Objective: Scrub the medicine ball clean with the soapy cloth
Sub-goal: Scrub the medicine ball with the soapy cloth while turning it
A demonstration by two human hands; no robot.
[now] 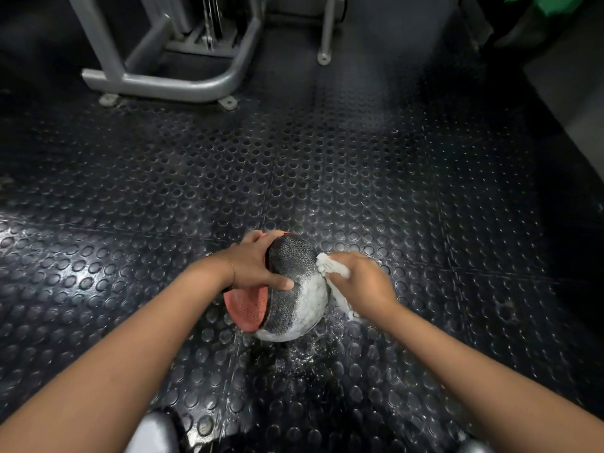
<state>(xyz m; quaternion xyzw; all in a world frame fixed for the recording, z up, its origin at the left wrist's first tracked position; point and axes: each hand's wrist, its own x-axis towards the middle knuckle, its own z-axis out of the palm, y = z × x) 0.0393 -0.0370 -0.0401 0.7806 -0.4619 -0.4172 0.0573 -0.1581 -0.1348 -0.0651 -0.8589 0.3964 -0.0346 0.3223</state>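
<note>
A red and black textured medicine ball (287, 289) sits on the studded rubber floor, its lower right side covered in white foam. My left hand (253, 264) lies over the ball's top left, fingers curled round it and thumb pressed on the black panel. My right hand (366, 282) grips a white soapy cloth (330, 266) against the ball's right side; part of the cloth hangs below the hand.
The black rubber floor (327, 178) is wet, with foam splashes in front of the ball. A grey metal gym machine frame (170, 80) stands at the back left. A second grey post (325, 44) stands behind centre. My knees show at the bottom edge.
</note>
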